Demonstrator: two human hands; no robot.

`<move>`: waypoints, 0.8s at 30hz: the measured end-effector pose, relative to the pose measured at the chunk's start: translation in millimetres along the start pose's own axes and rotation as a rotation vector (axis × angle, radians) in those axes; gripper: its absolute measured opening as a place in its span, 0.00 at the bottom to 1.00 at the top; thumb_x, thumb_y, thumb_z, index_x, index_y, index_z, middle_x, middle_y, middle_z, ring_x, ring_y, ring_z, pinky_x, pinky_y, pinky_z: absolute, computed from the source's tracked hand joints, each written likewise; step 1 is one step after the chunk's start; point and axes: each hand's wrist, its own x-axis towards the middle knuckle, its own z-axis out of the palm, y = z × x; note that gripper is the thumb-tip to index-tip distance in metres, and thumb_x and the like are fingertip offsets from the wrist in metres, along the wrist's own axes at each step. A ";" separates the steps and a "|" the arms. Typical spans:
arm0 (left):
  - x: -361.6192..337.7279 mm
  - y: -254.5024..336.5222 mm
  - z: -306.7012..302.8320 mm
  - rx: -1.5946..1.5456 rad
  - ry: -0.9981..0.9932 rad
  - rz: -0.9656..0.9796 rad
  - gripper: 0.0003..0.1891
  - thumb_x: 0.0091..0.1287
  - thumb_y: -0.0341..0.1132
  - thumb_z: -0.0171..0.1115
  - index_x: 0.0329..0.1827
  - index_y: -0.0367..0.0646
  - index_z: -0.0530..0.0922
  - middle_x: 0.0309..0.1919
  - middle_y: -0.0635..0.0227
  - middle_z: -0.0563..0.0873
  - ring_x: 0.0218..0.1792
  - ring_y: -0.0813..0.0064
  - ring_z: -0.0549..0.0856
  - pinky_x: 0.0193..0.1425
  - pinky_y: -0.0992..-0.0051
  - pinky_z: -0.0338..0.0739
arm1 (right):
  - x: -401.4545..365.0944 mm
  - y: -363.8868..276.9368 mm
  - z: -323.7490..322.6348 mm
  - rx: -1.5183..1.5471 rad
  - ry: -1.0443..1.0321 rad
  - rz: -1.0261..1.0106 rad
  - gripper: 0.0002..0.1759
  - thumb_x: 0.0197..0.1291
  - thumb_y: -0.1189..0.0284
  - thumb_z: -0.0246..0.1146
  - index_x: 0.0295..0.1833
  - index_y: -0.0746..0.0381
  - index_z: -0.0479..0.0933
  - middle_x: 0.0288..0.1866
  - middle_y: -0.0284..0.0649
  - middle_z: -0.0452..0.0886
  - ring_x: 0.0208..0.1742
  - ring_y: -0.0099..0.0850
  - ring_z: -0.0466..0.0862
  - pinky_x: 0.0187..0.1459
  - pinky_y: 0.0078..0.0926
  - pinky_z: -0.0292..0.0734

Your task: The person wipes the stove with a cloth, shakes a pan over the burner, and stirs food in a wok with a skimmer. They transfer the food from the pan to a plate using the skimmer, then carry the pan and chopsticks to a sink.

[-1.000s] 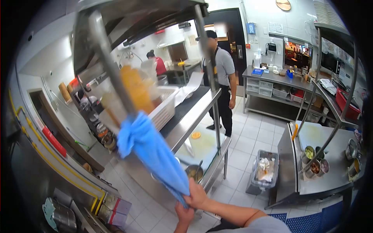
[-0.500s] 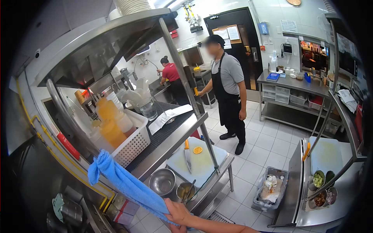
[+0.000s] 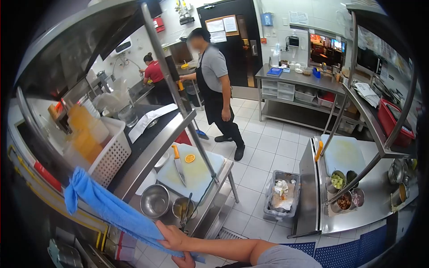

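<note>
A long blue towel slants from the lower middle up to the left, its far end bunched into a knot-like lump beside the metal shelf. My right hand is closed around the towel near its lower end, with the forearm reaching in from the right. Just below, my left hand is closed at the towel's lower end, partly cut off by the view's bottom edge. Close by are a steel bowl and a metal pot with utensils in it.
A cutting board carries a knife and an orange slice. Overhead, the shelf holds a white basket of bottles. A person in a black apron stands ahead. A grey bin sits on the floor, beside the right-hand counter.
My view has turned right, so the shelf, board and person sit further left. Both hands still hold the towel, and more of my right arm and grey sleeve shows.
</note>
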 end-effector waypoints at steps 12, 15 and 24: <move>10.5 -6.2 -32.5 0.109 -0.013 0.017 0.12 0.64 0.34 0.59 0.42 0.32 0.77 0.37 0.52 0.83 0.38 0.56 0.83 0.42 0.65 0.75 | -57.4 36.2 38.9 -0.290 0.040 -0.117 0.22 0.50 0.77 0.61 0.52 0.70 0.67 0.43 0.54 0.72 0.43 0.51 0.74 0.43 0.41 0.70; 19.5 -3.4 -48.2 0.162 -0.084 0.099 0.13 0.62 0.34 0.61 0.44 0.33 0.76 0.40 0.49 0.82 0.40 0.48 0.81 0.44 0.62 0.75 | -74.1 41.4 36.3 -0.334 0.012 0.000 0.22 0.52 0.78 0.60 0.54 0.69 0.67 0.44 0.52 0.71 0.45 0.48 0.72 0.47 0.40 0.67; -18.7 -114.6 -189.8 0.301 -0.362 -0.276 0.30 0.63 0.43 0.59 0.65 0.40 0.64 0.64 0.52 0.66 0.64 0.54 0.67 0.67 0.66 0.62 | -20.0 -0.2 88.5 -0.753 0.615 -0.549 0.23 0.61 0.70 0.51 0.59 0.71 0.61 0.55 0.55 0.68 0.52 0.41 0.73 0.54 0.35 0.67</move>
